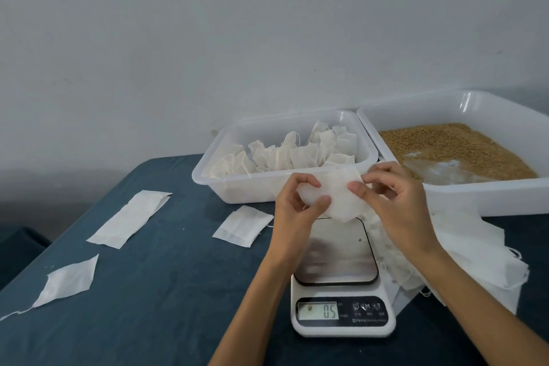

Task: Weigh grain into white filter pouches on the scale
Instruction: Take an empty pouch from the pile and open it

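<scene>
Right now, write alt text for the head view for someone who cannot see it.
Both hands, left hand and right hand, pinch an empty white pouch above a digital scale reading 0.5. Behind sit a tub of filled pouches and a tub of grain; loose pouches lie on the blue tablecloth.

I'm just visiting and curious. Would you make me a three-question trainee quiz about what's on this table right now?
1. True or false: the scale platform has a filled pouch on it.
2. Multiple choice: the grain lies in A) the right tub, B) the left tub, C) a bowl.
3. Fill in: both hands hold an empty white ____ above the scale.

Key
1. False; only a stray grain or two.
2. A; the left tub holds filled pouches.
3. pouch
</scene>
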{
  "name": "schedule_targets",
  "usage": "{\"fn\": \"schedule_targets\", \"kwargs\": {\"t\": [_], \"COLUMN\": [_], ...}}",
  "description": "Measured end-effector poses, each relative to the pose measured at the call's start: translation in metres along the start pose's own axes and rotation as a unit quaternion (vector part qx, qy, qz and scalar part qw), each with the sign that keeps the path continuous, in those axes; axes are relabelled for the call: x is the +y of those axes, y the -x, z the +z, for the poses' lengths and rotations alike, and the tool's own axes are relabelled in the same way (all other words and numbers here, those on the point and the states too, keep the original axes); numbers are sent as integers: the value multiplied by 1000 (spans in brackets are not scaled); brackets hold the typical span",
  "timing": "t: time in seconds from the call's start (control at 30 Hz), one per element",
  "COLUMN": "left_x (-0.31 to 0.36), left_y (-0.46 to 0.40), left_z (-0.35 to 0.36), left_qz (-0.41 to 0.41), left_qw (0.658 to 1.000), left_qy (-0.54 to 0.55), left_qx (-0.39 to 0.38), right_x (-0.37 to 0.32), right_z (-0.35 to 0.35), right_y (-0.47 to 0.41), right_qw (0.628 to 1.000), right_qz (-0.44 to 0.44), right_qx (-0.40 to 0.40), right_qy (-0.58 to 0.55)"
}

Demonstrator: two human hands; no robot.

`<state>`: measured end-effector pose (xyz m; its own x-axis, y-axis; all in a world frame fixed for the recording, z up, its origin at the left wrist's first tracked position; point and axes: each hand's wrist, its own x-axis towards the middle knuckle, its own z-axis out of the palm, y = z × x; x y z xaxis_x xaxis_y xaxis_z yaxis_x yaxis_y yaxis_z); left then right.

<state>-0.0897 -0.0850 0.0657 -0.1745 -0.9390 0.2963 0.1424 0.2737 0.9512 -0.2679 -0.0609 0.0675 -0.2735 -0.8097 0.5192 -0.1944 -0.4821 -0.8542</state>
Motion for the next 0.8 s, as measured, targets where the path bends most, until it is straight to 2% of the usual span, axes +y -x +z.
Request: {"fn": "schedule_targets", "kwargs": {"t": [0.07,0.23,0.4,0.73,0.8], "left_x": [-2,-2,-9,-8,-9], "left_y": [0,1,0,4,4], "left_z": [1,4,2,4,5], "left_qz": [16,48,39,73,78], "left_qw": [999,997,997,992,990], "left_qy": [-46,-57,-54,-96,-107], "left_qx": [12,-5,35,46,42], "right_x": [2,-3,-1,0,0], "right_z": [-4,-2,-2,-2,-1], "right_y": [0,-1,1,1,0], "right_qw": [998,999,1000,997,997], "right_qz": [-29,-2,6,40,54], "right_qx": [37,-15,-2,-26,-37], "right_qy": [51,-42,-4,66,32]}}
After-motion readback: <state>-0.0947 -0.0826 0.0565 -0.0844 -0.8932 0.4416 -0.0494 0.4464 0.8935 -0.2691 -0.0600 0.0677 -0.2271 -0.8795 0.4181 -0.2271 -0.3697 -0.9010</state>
